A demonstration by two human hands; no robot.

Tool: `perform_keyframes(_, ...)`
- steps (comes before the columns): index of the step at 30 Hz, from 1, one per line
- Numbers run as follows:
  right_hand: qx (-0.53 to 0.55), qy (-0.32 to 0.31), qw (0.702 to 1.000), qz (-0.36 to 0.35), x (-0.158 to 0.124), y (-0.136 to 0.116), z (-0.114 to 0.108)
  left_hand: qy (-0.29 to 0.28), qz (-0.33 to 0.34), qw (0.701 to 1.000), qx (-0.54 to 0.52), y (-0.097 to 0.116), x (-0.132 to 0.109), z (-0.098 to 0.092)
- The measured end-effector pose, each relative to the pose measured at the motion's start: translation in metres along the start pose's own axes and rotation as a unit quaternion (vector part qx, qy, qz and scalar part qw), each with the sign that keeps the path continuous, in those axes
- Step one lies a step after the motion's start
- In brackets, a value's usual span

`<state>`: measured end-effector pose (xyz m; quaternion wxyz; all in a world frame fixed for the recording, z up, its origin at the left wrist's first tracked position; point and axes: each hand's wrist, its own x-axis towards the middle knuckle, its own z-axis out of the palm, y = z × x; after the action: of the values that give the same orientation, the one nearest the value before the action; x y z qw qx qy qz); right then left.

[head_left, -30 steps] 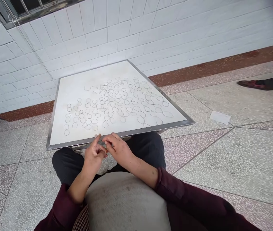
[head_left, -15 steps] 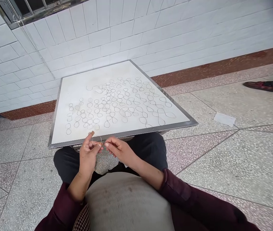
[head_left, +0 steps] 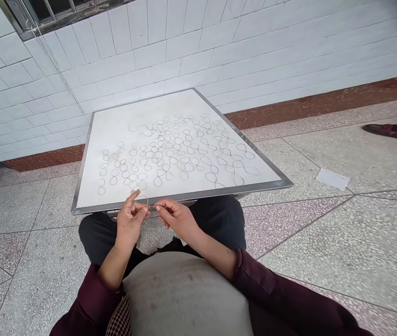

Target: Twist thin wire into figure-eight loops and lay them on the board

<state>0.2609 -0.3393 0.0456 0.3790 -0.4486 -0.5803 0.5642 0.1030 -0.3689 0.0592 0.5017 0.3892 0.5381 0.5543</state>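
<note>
A thin wire loop shows just above my left hand, whose thumb and fingers pinch it at the near edge of a white metal-framed board. My right hand is next to it, its fingertips drawn together a little way from the loop. Whether they hold a wire end is too fine to see. Several dark wire loops and figure-eights lie scattered over the board, out of reach of neither hand's touch.
The board rests over my knees, in dark trousers, with a pale apron on my lap. Behind it rise a white tiled wall and brown skirting. A terrazzo floor spreads around, with a paper scrap and another person's shoe at right.
My hands have moved a little apart and the wire loop now stands clear above my left hand. The small brown tip seen earlier on my left hand no longer shows. The view has turned slightly.
</note>
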Motion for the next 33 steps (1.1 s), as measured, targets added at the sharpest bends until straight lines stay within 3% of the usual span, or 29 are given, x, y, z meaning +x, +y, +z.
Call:
perform_keyframes(8, -0.069, 0.049, 0.996, -0.038, 0.004, 0.000, -0.001, -0.015, -0.002, 1.000, 0.017, 0.003, 0.000, -0.001)
perform_keyframes(15, -0.067, 0.050, 0.996, -0.018, 0.008, 0.002, 0.001, -0.005, -0.061, 0.996, -0.061, 0.000, 0.003, -0.003)
perform_keyframes(20, -0.061, 0.050, 0.997, 0.004, 0.016, -0.002, -0.003, 0.007, -0.040, 0.999, -0.016, -0.006, 0.004, -0.013)
perform_keyframes(23, -0.068, 0.056, 0.996, 0.006, 0.030, -0.007, -0.007, 0.050, 0.002, 0.998, 0.037, -0.017, 0.004, -0.034)
perform_keyframes(26, -0.088, 0.054, 0.995, -0.007, 0.056, -0.013, -0.008, 0.147, 0.045, 0.983, 0.096, -0.036, 0.003, -0.067)
perform_keyframes(28, -0.115, 0.050, 0.992, -0.018, 0.082, -0.018, -0.006, 0.224, 0.083, 0.959, 0.151, -0.053, 0.002, -0.093)
perform_keyframes(30, -0.152, 0.047, 0.987, -0.017, 0.113, -0.022, -0.003, 0.268, 0.116, 0.932, 0.214, -0.073, -0.001, -0.119)
perform_keyframes(33, -0.192, 0.050, 0.980, -0.018, 0.164, -0.029, 0.004, 0.294, 0.137, 0.903, 0.281, -0.105, -0.007, -0.149)
